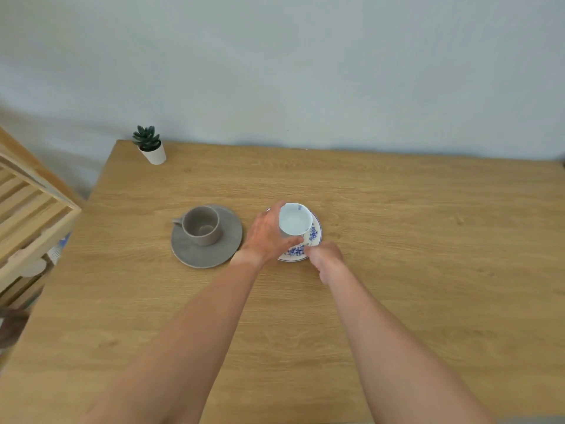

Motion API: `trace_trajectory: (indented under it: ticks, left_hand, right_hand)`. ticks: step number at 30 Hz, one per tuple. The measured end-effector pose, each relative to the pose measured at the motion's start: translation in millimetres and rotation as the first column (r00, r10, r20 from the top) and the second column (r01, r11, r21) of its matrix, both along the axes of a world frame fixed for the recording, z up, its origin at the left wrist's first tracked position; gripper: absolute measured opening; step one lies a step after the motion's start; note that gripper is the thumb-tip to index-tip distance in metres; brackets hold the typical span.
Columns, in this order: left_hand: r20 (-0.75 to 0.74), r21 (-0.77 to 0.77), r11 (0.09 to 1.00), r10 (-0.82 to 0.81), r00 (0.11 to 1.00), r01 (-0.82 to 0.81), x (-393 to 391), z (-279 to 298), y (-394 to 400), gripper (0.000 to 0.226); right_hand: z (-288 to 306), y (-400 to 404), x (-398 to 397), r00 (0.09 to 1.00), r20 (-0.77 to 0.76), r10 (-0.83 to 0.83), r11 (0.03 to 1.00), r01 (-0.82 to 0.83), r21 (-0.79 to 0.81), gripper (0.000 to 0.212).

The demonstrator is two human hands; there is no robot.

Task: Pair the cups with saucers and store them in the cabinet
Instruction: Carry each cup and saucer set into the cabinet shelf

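A white cup with blue marks (pixel 295 220) is over a white saucer with a blue flower pattern (pixel 313 237) near the middle of the wooden table (pixel 397 224). My left hand (pixel 269 237) wraps the cup's left side. My right hand (pixel 325 255) pinches the saucer's near rim. I cannot tell whether the cup touches the saucer. To the left, a grey cup (pixel 203 225) stands upright on a grey saucer (pixel 195 255), its handle pointing left.
A small potted succulent (pixel 150 145) stands at the table's far left corner. A light wooden cabinet with slatted shelves (pixel 30 209) stands off the table's left edge. A pale wall runs behind the table.
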State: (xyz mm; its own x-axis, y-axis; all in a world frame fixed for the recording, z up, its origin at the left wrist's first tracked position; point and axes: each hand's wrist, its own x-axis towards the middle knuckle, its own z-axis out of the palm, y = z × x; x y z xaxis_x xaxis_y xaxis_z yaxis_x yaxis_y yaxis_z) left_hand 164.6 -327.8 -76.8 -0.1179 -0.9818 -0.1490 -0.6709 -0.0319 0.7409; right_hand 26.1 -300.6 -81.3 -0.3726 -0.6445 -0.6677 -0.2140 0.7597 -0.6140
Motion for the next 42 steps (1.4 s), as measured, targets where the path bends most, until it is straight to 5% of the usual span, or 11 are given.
trace_trajectory:
  ticks: [9,17,23,42]
  left_hand:
    - [-0.107,-0.111,0.993,-0.057,0.993,0.045,-6,-6,43,0.082]
    - [-0.157,-0.248,0.968,-0.068,0.985,0.027,-17,-5,114,0.079]
    - [-0.183,-0.282,0.959,-0.039,0.982,-0.015,-27,-1,180,0.079]
    - [-0.104,-0.186,0.965,0.169,0.980,-0.186,27,-21,431,0.080]
  right_hand:
    - [3,53,-18,0.993,0.033,-0.110,0.970,0.114,-0.214,0.009]
    - [13,122,-39,0.998,0.064,-0.010,0.945,0.030,-0.325,0.009]
    - [27,184,-48,0.996,0.082,0.045,0.910,-0.007,-0.414,0.045]
    - [-8,386,-3,0.945,0.138,0.296,0.909,-0.234,-0.346,0.049]
